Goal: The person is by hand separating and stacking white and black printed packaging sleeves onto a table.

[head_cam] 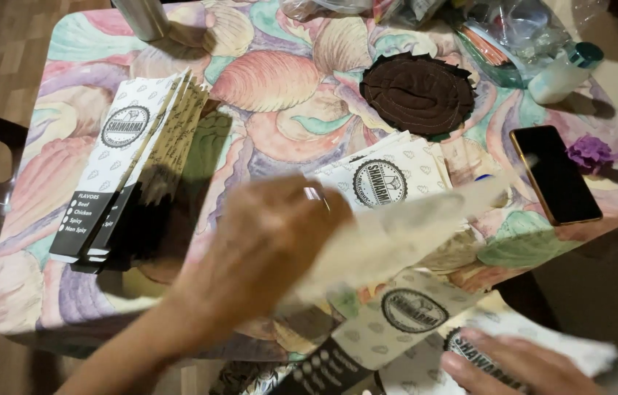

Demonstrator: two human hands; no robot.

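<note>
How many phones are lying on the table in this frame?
1. A black phone lies face up near the table's right edge, beside a small purple flower. Others could be hidden under the clutter at the far end.

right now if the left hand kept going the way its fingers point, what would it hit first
Most likely the blurred pale paper sleeve the left hand already touches; beyond that lies the printed sleeve on the table, though motion blur makes depth uncertain.

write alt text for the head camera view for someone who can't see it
A person's left hand, blurred in motion, holds a pale paper sleeve above a table covered in a pastel shell-patterned cloth, while the right hand rests on printed sleeves at the near edge. A stack of flat printed sleeves lies to the left, a dark round mat and a black phone to the right.
</note>
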